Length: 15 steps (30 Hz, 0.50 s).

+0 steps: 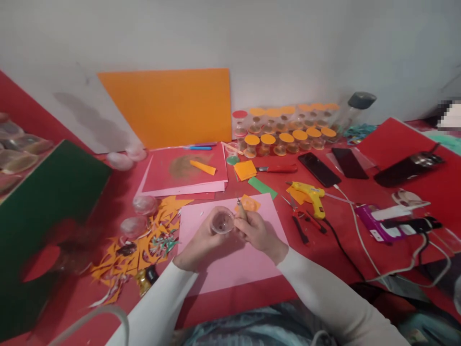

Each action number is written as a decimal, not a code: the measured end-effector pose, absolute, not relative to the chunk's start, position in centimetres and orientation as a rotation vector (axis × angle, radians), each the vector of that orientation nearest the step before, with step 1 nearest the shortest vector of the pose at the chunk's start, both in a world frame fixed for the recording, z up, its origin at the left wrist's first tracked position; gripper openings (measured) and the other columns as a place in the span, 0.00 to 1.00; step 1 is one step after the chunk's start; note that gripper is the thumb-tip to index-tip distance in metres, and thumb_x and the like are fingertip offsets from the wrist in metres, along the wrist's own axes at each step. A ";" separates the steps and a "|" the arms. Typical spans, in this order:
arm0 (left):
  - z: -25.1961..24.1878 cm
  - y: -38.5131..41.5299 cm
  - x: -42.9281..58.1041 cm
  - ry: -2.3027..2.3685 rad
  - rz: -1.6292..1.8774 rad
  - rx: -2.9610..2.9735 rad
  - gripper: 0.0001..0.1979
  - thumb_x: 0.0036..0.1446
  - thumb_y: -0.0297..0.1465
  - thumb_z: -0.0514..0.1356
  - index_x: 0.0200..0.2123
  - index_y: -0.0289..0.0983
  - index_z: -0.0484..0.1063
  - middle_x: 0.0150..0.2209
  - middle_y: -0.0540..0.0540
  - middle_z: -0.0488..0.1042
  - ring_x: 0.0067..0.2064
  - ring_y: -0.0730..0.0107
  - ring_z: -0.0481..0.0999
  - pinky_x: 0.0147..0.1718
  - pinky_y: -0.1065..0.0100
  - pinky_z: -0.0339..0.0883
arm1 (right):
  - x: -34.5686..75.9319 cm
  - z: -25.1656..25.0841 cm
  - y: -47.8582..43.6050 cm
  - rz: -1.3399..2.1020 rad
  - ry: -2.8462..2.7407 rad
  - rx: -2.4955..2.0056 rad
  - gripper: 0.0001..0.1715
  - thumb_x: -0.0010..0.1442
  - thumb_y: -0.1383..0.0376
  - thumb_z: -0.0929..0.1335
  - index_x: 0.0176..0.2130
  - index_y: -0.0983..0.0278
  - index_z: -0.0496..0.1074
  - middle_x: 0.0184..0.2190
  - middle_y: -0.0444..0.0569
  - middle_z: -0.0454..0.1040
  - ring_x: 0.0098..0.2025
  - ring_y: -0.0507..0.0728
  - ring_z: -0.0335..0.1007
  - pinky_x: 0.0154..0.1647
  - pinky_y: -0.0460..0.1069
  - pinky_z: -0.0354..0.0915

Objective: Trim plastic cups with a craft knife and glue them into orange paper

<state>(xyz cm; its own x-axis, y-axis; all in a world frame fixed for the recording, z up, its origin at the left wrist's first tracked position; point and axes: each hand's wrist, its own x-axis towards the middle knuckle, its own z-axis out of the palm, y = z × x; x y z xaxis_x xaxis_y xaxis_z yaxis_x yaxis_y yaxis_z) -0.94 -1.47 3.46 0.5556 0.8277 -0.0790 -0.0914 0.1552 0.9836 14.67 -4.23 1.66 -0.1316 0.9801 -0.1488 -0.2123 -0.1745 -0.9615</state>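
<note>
My left hand (pixel 206 239) is closed round a small clear plastic cup (pixel 222 222), its round opening facing up toward me. In my right hand (pixel 256 231) is a slim tool (pixel 241 209) with a metal tip and a tan handle, pinched between the fingers and pointing up and away, close beside the cup's right side. Both hands are over a pink sheet (pixel 230 269). Just beyond the right hand, an orange paper piece (pixel 252 203) lies on the sheet with something clear on it.
Orange paper scraps (pixel 139 254) spread at left, beside clear cups (pixel 133 227). At right are a yellow glue gun (pixel 312 194), pliers (pixel 313 222), phones (pixel 319 169) and a purple power strip (pixel 378 226) with cables. Orange-topped containers (pixel 286 139) line the back.
</note>
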 end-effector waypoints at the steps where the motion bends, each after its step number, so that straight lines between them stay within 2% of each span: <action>1: 3.3 -1.3 -1.1 0.736 0.739 1.258 0.21 0.50 0.43 0.70 0.39 0.38 0.68 0.34 0.50 0.71 0.34 0.71 0.71 0.34 0.69 0.66 | 14.7 1.7 -4.3 1.551 -1.019 -1.085 0.19 0.52 0.52 0.68 0.21 0.60 0.61 0.12 0.34 0.55 0.15 0.46 0.48 0.16 0.44 0.49; 8: 3.2 -0.9 -1.4 0.816 0.755 1.396 0.17 0.51 0.37 0.67 0.40 0.39 0.65 0.35 0.50 0.70 0.34 0.71 0.70 0.34 0.69 0.65 | 15.1 2.0 -4.0 1.684 -0.969 -1.116 0.23 0.50 0.47 0.71 0.24 0.60 0.62 0.15 0.36 0.61 0.15 0.45 0.48 0.16 0.43 0.46; 12: 3.2 -0.6 -1.4 0.941 0.825 1.550 0.14 0.49 0.32 0.64 0.38 0.41 0.64 0.33 0.50 0.71 0.34 0.69 0.71 0.34 0.67 0.67 | 15.2 2.1 -4.1 1.540 -1.088 -1.186 0.26 0.56 0.42 0.66 0.26 0.60 0.63 0.16 0.38 0.63 0.16 0.47 0.50 0.17 0.44 0.49; 15: 3.1 -0.5 -1.4 1.016 0.811 1.671 0.15 0.45 0.30 0.62 0.38 0.41 0.63 0.32 0.51 0.71 0.32 0.69 0.71 0.34 0.66 0.67 | 15.1 2.1 -4.1 1.278 -1.266 -1.302 0.24 0.59 0.45 0.66 0.24 0.59 0.60 0.17 0.39 0.62 0.19 0.49 0.54 0.20 0.45 0.52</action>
